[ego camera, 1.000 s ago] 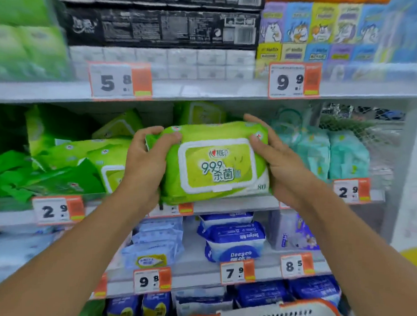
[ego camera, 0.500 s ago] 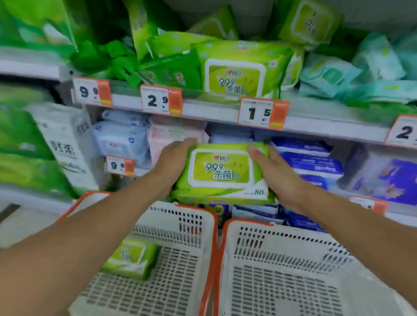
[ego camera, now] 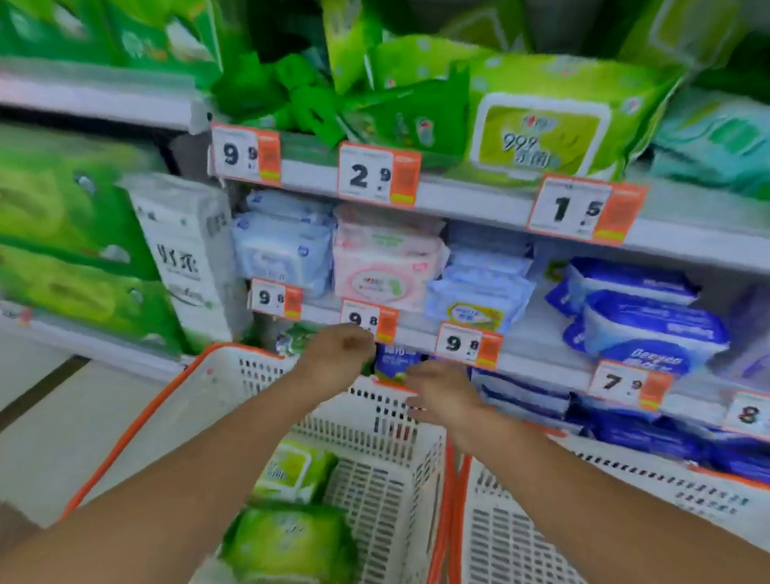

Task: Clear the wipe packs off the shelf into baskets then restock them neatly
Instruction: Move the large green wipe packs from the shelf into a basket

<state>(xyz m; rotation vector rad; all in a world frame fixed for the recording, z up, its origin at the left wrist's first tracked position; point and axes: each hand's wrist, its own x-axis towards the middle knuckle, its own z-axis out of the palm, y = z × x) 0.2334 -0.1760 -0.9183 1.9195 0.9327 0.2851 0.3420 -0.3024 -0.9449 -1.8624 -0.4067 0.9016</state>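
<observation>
1. Both hands are empty now. Half a second ago they held a green wipe pack between them; the left hand hangs loosely curled and the right hand has its fingers spread, neither touching anything, both above the far rim of the left basket.
2. That pack has been let go. It lies in the left basket near the front edge as the near pack, blurred, just in front of a second green pack further back in the same basket.
3. The right basket shows no packs in the part in view.
4. One more pack is off the shelf, so the clearing step goes on. The shelf above the hands has a large green pack at its front edge, with more green packs to its left.
5. The next reach is likely up to that pack. Restocking has not begun.
</observation>
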